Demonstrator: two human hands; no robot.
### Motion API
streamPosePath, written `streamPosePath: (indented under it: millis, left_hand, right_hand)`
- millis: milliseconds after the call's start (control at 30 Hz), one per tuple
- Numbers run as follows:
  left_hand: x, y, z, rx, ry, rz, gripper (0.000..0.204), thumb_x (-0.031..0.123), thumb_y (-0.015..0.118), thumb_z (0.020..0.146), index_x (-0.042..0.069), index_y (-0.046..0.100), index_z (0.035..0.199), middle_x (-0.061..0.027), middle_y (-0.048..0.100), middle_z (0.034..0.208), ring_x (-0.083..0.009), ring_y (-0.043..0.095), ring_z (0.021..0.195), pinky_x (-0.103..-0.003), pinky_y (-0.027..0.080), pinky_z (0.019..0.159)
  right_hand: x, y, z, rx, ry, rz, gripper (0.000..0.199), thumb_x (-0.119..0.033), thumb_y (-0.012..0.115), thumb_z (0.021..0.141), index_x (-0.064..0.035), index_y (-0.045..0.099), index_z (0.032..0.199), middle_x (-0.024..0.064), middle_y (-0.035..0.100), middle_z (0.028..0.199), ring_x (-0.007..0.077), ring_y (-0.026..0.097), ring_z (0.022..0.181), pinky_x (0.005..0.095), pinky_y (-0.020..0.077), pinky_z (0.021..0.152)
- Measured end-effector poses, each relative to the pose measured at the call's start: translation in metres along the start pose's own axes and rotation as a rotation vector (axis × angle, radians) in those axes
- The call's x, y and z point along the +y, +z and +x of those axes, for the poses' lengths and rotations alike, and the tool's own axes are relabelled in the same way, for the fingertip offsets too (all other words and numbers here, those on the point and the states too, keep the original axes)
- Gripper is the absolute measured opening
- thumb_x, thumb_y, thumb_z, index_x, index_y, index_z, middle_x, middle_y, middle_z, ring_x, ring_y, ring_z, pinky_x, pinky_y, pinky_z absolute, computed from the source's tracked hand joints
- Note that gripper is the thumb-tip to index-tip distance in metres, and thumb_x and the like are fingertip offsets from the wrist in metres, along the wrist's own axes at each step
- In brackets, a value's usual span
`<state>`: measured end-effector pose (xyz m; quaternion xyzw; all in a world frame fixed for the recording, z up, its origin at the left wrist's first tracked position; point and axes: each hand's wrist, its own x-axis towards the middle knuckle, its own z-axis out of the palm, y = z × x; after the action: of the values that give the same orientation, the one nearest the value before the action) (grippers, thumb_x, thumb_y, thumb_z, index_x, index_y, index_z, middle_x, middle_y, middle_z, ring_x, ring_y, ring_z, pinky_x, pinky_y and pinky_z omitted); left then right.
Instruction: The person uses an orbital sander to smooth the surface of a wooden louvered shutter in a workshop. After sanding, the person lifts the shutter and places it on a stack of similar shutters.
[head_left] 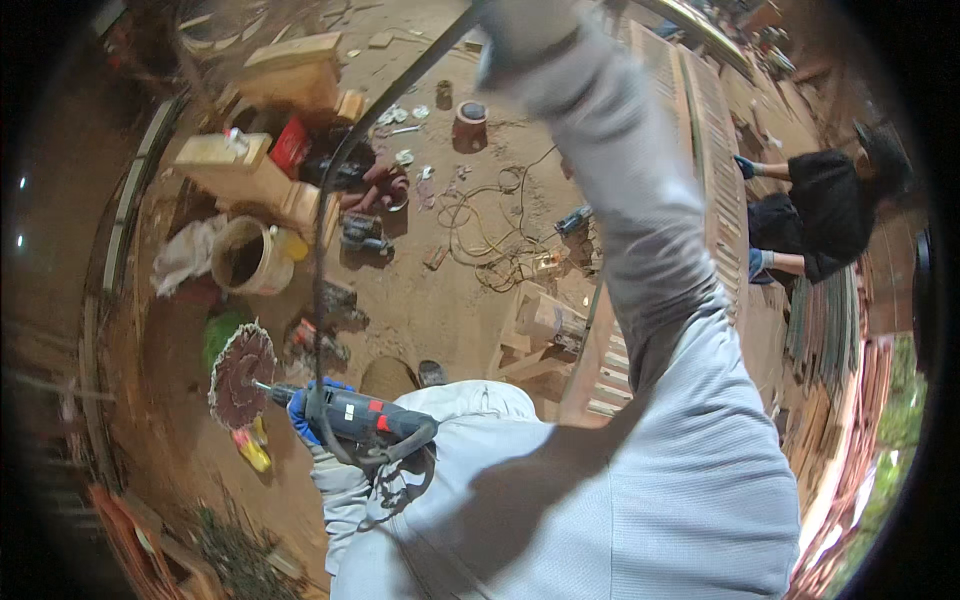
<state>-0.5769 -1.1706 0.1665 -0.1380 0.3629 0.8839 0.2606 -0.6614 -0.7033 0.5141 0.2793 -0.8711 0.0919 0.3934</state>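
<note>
My left hand (305, 415), in a blue glove, is closed around the front of a dark grey power drill (360, 417) with red patches. From the drill's chuck a round maroon sanding pad (243, 372) with a ragged pale edge faces left. A thick black power cord (325, 230) arches from the drill up to the top edge. There it meets my right hand (528, 28), raised on an outstretched arm and closed on the cord. Motion blurs that hand, and the frame edge cuts it off, so single fingers do not show.
A slatted wooden panel (715, 150) stretches along the right, where a co-worker (820, 215) in dark clothes bends with gloved hands. Tangled cables (480, 225) lie on the dirt floor ahead. Wooden blocks (225, 165), a bucket (250, 257) and other tools stand at the left.
</note>
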Motion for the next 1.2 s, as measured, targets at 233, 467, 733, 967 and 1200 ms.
streamPosePath:
  millis: [233,467,733,967,1200]
  left_hand:
    - [0.03,0.006,0.137,-0.033,0.374,0.066,0.025,0.032,0.056,0.089,0.008,0.063,0.086,-0.0083,0.066,0.084,-0.0232,0.063,0.077,-0.043,0.054,0.082]
    - [0.085,0.066,0.252,0.003,-0.299,0.186,0.021,0.032,0.055,0.092,0.013,0.063,0.089,-0.0053,0.068,0.09,-0.0214,0.065,0.085,-0.039,0.053,0.084]
    - [-0.003,0.145,0.374,-0.125,-0.633,0.411,0.028,0.035,0.051,0.094,0.012,0.064,0.103,-0.0064,0.069,0.097,-0.0236,0.067,0.087,-0.042,0.055,0.083]
    - [-0.116,0.231,0.44,-0.383,-0.999,0.567,0.034,0.041,0.054,0.094,0.014,0.064,0.112,-0.0035,0.066,0.099,-0.0212,0.063,0.091,-0.038,0.052,0.084]
    - [-0.16,0.211,0.511,-0.768,-0.38,1.655,0.045,0.034,0.067,0.086,0.006,0.06,0.121,-0.0118,0.061,0.116,-0.0285,0.058,0.108,-0.038,0.045,0.095]
  right_hand:
    - [-0.063,0.255,-0.236,-0.478,1.024,0.692,0.023,-0.027,0.056,0.096,-0.0151,0.065,0.114,0.006,0.068,0.09,0.0147,0.06,0.08,0.0337,0.0508,0.071]
    - [-0.171,0.256,-0.205,0.19,1.444,1.804,0.052,-0.028,0.068,0.09,-0.0054,0.052,0.134,0.0044,0.062,0.12,0.0146,0.058,0.106,0.0325,0.0477,0.093]
    - [-0.096,0.249,-0.203,0.675,1.615,1.506,0.045,-0.03,0.078,0.083,-0.0049,0.062,0.117,0.0026,0.066,0.097,0.0131,0.061,0.091,0.0303,0.0513,0.08]
    - [-0.013,0.283,-0.27,0.644,1.691,1.241,0.03,-0.015,0.075,0.083,-0.0054,0.061,0.109,0.0018,0.065,0.095,0.0084,0.058,0.086,0.0264,0.0499,0.079]
    - [0.073,0.332,-0.378,-0.253,2.289,0.318,0.061,-0.027,0.085,0.059,-0.0022,0.059,0.109,0.0143,0.065,0.095,0.027,0.062,0.086,0.0381,0.0506,0.079]
